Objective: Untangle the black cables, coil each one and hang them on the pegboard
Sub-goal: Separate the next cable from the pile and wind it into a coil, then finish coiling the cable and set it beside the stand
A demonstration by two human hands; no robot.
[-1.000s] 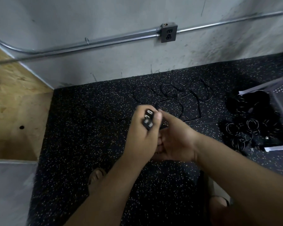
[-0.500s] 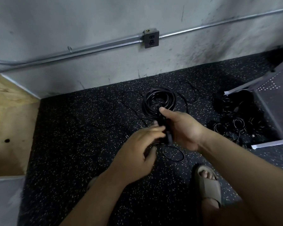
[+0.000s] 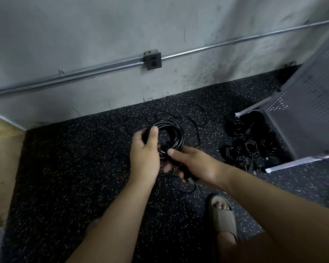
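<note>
Fingers (image 3: pixel 153 134) of the left hand (image 3: pixel 143 158): curled closed around the left side of a coiled black cable (image 3: pixel 176 132), thumb laid up over the strands.

Right hand (image 3: pixel 194 163): closed on the lower part of the same coil, thumb across the top, fingertips showing beneath; a short length with what looks like a plug end (image 3: pixel 190 179) hangs below the palm. Detail of the plug is too dark to read.

Coiled black cable: several round loops, held up between both hands above the floor, slightly tilted toward the wall.

Loose black cables (image 3: pixel 196 118): thin strands, uncoiled, spread on the floor beyond the coil, near the wall's base. One more loop (image 3: pixel 184 187) lies on the floor just under the hands.

Pile of coiled cables (image 3: pixel 243 147): dark bundles on the floor to the right, just beside the pegboard's lower edge; individual count cannot be told.

Pegboard (image 3: pixel 310 114): grey perforated metal panel, leaning at the right edge of view, its pale lower rim near the floor.

Floor (image 3: pixel 74 168): black rubber with light speckles.

Wall (image 3: pixel 103 35): grey concrete, scuffed; a metal conduit (image 3: pixel 103 68) runs along it through an outlet box (image 3: pixel 153 59).

Wooden panel (image 3: pixel 2 149): at far left.

Sandalled foot (image 3: pixel 223 215): lower right, tan slide, toes visible, flat on the floor.
</note>
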